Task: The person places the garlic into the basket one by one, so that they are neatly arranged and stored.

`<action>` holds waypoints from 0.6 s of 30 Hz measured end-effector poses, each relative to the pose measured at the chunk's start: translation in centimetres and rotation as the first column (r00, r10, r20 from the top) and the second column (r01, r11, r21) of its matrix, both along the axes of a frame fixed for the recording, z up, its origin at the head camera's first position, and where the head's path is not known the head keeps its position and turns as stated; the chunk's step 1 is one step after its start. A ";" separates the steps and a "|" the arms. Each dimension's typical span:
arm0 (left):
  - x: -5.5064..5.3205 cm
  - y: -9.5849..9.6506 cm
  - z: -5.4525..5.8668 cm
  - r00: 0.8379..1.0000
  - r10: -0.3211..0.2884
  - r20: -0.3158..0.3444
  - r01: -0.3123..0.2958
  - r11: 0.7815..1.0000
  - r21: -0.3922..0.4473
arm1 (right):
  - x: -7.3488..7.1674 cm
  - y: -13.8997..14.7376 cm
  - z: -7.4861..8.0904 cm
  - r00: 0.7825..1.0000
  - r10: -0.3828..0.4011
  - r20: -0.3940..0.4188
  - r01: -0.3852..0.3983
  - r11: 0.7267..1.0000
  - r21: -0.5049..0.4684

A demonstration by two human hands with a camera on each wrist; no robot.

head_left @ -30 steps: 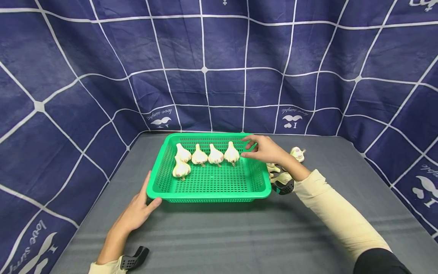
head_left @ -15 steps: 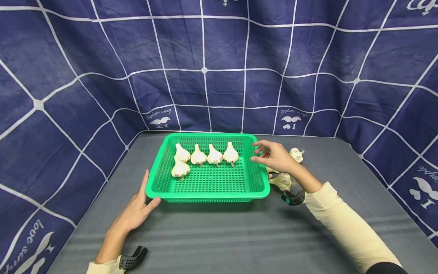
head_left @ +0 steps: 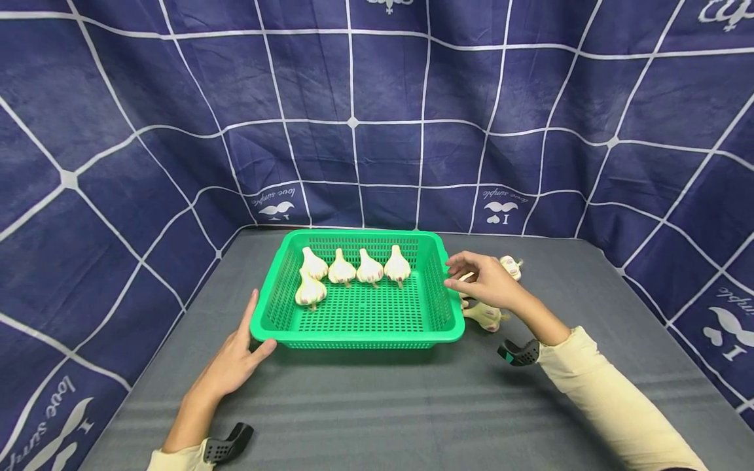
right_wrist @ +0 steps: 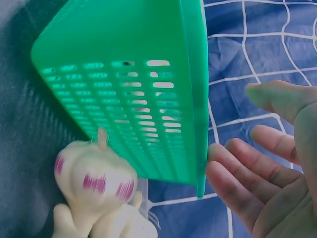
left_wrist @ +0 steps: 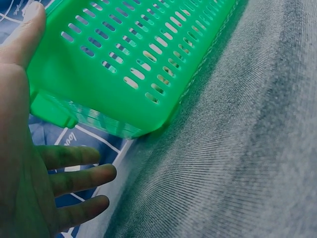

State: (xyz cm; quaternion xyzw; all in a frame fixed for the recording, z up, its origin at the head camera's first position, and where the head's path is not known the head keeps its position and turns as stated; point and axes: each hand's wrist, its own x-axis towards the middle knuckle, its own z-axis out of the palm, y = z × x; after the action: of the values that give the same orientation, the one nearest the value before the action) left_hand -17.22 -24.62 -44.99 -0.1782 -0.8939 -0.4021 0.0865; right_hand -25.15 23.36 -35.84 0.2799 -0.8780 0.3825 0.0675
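A green perforated plastic basket (head_left: 353,336) holds several white garlic bulbs, most in a row along its back and one in front at the left. My left hand (head_left: 231,363) is at the basket's front left corner, thumb at the rim; the left wrist view shows its other fingers extended and holding nothing. Beside the right rim hovers my right hand (head_left: 485,282), fingers loosely bent and nothing in them. Below it, a garlic bulb (head_left: 485,318) lies on the table against the basket's right side; the right wrist view shows this garlic (right_wrist: 94,171) close up.
Another garlic bulb (head_left: 511,267) lies farther back, partly behind the right hand. Grey cloth (head_left: 377,412) covers the table. A blue curtain (head_left: 383,157) with white grid lines hangs behind and along both sides.
My right hand has withdrawn from over the basket, moving right and slightly toward me, past the right rim. The left hand and the garlic in the basket stay where they were.
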 end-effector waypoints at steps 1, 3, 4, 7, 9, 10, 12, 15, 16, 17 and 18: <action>0.0 0.0 0.0 1.000 -0.001 -0.001 0.001 1.000 0.000 | 0.1 0.2 0.0 1.000 0.000 0.008 0.000 1.000 -0.002; 0.0 0.0 0.0 1.000 -0.002 -0.003 0.002 1.000 0.000 | 0.4 0.6 0.0 0.999 0.001 0.033 0.000 1.000 -0.013; 0.0 0.0 0.0 1.000 -0.003 -0.004 0.003 1.000 0.001 | 0.5 0.9 -0.1 0.999 0.002 0.044 -0.002 1.000 -0.019; 0.0 0.0 0.0 1.000 -0.005 -0.006 0.005 1.000 0.003 | 0.6 1.6 -0.2 0.999 0.003 0.054 -0.003 1.000 -0.010; 0.0 0.0 -0.1 1.000 -0.004 -0.008 0.004 1.000 0.002 | 0.6 2.3 -0.3 0.999 0.008 0.048 -0.009 1.000 0.023; 0.0 0.0 -0.1 1.000 -0.002 -0.010 0.002 1.000 0.001 | 0.6 2.6 -0.4 0.999 0.015 0.043 -0.017 0.999 0.049; 0.0 0.0 -0.1 1.000 -0.001 -0.012 0.001 1.000 -0.001 | 0.6 3.4 -0.5 0.999 0.027 0.033 -0.031 0.993 0.113; 0.1 0.1 -0.1 1.000 0.000 -0.017 0.000 1.000 -0.001 | 0.7 4.5 -0.6 0.998 0.035 0.043 -0.044 0.977 0.210; 0.1 0.1 -0.1 1.000 0.002 -0.020 -0.002 1.000 -0.002 | 0.7 4.8 -0.7 0.998 0.029 0.047 -0.040 0.970 0.239; 0.1 0.1 -0.1 1.000 0.002 -0.023 -0.002 1.000 -0.002 | 0.7 5.1 -0.7 0.999 0.019 0.050 -0.032 0.962 0.270; 0.1 0.1 -0.1 1.000 0.003 -0.027 -0.004 1.000 -0.003 | 0.7 5.4 -0.7 0.998 0.009 0.058 -0.026 0.954 0.298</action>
State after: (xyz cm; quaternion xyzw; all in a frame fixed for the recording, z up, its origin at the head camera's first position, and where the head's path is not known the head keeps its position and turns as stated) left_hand -17.12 -24.54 -45.13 -0.1821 -0.8936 -0.3983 0.0989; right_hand -24.41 28.75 -36.54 0.2839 -0.9247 0.2536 -0.0036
